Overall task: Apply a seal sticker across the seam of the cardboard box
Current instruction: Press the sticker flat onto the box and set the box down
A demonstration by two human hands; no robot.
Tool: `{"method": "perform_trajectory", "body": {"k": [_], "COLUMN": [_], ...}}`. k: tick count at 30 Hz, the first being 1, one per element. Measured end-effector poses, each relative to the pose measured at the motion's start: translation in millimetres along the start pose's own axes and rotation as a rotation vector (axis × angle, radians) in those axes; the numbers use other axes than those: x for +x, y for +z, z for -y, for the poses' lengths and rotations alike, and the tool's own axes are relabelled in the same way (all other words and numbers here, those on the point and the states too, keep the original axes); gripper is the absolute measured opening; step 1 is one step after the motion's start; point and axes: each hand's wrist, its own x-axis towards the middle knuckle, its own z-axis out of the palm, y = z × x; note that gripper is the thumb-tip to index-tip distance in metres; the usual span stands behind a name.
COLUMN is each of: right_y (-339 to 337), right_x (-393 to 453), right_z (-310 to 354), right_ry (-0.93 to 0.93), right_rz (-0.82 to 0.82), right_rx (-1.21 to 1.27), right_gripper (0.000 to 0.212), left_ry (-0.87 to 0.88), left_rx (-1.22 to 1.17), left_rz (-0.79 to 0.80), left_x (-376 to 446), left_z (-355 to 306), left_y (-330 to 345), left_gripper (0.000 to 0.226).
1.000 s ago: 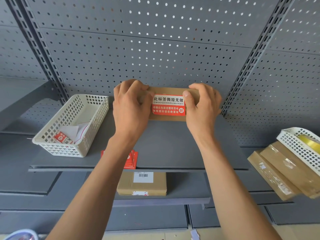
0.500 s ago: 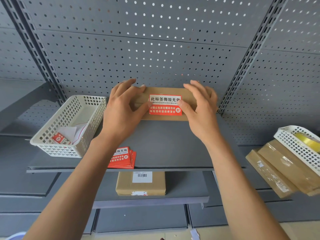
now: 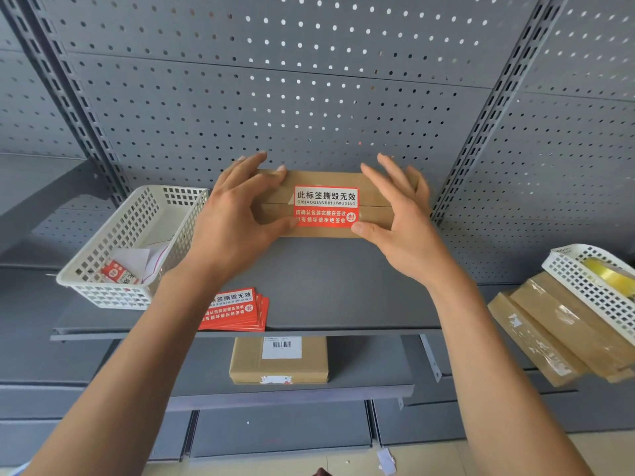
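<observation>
Two hands flank the cardboard box [image 3: 335, 187] at the back of the grey shelf [image 3: 309, 286], against the pegboard. Left hand [image 3: 233, 218] and right hand [image 3: 402, 221] are both spread, fingers loose, thumbs touching the box's front corners. Across its seam lies the red-and-white seal sticker [image 3: 325, 207]. At seven o'clock sits a stack of stickers [image 3: 237, 309]; at nine o'clock, a white basket [image 3: 134, 249].
</observation>
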Motion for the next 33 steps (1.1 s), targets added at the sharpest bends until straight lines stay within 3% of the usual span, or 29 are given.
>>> {"method": "perform_trajectory", "body": {"k": [5, 12, 33], "right_y": [-4.7, 23.1, 17.8], "right_x": [-1.7, 1.9, 5.1], "right_z": [3.1, 10.4, 4.7], "right_ry": [0.023, 0.067, 0.029], "right_rz": [0.066, -0.132, -0.133], "right_rx": [0.018, -0.112, -0.009], "right_gripper": [0.085, 0.098, 0.082], "left_ry": [0.006, -0.051, -0.026], "left_rx": [0.004, 0.11, 0.086], "left_rz": [0.034, -0.085, -0.055], "left_x": [-2.3, -5.9, -1.5], "left_z": [-1.9, -21.3, -9.8], "left_y": [-1.8, 24.8, 22.9], "left_gripper": [0.067, 0.095, 0.089]}}
